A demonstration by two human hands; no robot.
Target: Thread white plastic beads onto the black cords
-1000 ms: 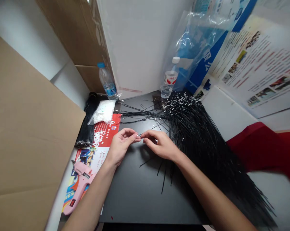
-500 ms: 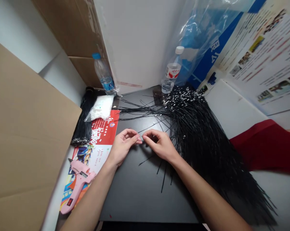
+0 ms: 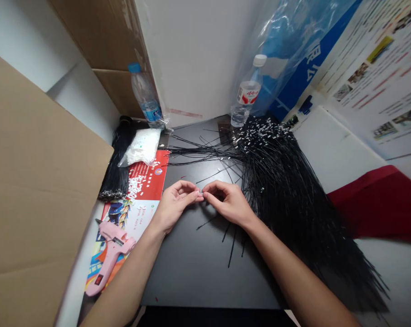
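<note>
Left hand [image 3: 174,206] and right hand [image 3: 228,204] are curled half closed and meet at the middle of the table, their fingertips [image 3: 194,193] pinched together on a tiny white piece [image 3: 200,193], too small to show exactly how it is held. Below the wrists, a bare matte black tabletop [image 3: 198,277] leaves open room toward the near edge, crossed by a few loose black strands [image 3: 231,249]. On the left, a pink glue gun [image 3: 112,250] lies on a red-and-white printed leaflet [image 3: 146,179], beside a large upright cardboard sheet [image 3: 38,181] that closes off that side. Compared with the earlier frame, the fingertips sit closer together and the whole view has shifted slightly. A wide fan of thin black strands with white tips [image 3: 287,195] spreads just right of the right hand, its tips gathered on the far side, beyond both hands.
</note>
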